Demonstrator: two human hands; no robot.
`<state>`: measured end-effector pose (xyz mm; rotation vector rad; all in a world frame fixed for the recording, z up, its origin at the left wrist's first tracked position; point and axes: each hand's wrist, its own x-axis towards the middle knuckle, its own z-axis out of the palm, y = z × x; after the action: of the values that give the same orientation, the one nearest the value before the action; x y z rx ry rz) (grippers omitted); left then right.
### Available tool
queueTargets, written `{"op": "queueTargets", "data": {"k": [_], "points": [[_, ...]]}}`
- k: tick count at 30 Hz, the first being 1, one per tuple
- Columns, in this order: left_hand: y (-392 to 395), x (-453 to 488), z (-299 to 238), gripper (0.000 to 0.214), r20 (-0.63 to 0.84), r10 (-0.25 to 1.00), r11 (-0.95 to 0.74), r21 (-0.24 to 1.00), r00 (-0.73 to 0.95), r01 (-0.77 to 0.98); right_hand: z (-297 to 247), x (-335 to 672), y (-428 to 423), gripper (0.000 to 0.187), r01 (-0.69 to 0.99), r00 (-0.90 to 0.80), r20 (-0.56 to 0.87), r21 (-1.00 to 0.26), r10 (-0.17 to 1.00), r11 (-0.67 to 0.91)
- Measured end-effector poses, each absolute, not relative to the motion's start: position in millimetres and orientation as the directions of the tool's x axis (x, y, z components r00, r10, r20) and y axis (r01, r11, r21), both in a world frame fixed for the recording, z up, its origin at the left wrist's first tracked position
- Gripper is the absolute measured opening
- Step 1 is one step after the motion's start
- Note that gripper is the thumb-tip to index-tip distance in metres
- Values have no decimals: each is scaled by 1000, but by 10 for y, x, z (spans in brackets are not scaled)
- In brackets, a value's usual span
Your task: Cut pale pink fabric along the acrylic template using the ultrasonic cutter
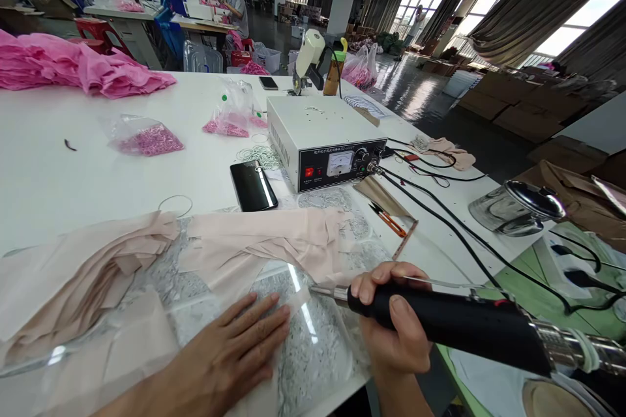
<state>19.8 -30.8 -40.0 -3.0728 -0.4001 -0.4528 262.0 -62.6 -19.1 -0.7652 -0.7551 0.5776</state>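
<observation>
The right hand [391, 319] has its fingers closed around a black handheld tool [450, 322], whose metal tip seems to touch the pale pink fabric [274, 244] at near centre. The left hand [235, 352] lies flat with fingers spread, pressing the fabric on the tabletop [59, 176]. A control box [325, 143] stands farther back.

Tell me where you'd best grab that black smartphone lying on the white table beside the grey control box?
Probably by its two long edges, coming straight down from above. The black smartphone lies flat and face up on the white table, so only its thin sides offer purchase. Its left side is clear, while the grey control box stands close on its right, so fingers should slip in carefully there.
</observation>
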Motion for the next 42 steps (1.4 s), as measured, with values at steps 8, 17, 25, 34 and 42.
{"op": "queueTargets", "data": {"k": [8, 17, 25, 34, 42], "points": [[-323, 218, -401, 40, 299, 251, -967, 40, 921, 251, -188, 2628, -655, 13, -230, 574, 389, -768, 720, 598], [-329, 199, -401, 44, 265, 260, -965, 43, 929, 258, -190, 2637, -651, 13, -218, 591, 375, -779, 715, 588], [-328, 189, -417, 44, 256, 255, -966, 31, 932, 256, -169, 2652, -710, 11, -227, 569, 377, -782, 731, 580], [-326, 206, -414, 43, 271, 264, -964, 51, 925, 260, -138, 2640, -686, 10, -191, 549, 410, -787, 728, 587], [-328, 203, -419, 43, 267, 258, -966, 58, 929, 252, -110, 2638, -678, 7, -151, 486, 465, -789, 740, 595]]}}
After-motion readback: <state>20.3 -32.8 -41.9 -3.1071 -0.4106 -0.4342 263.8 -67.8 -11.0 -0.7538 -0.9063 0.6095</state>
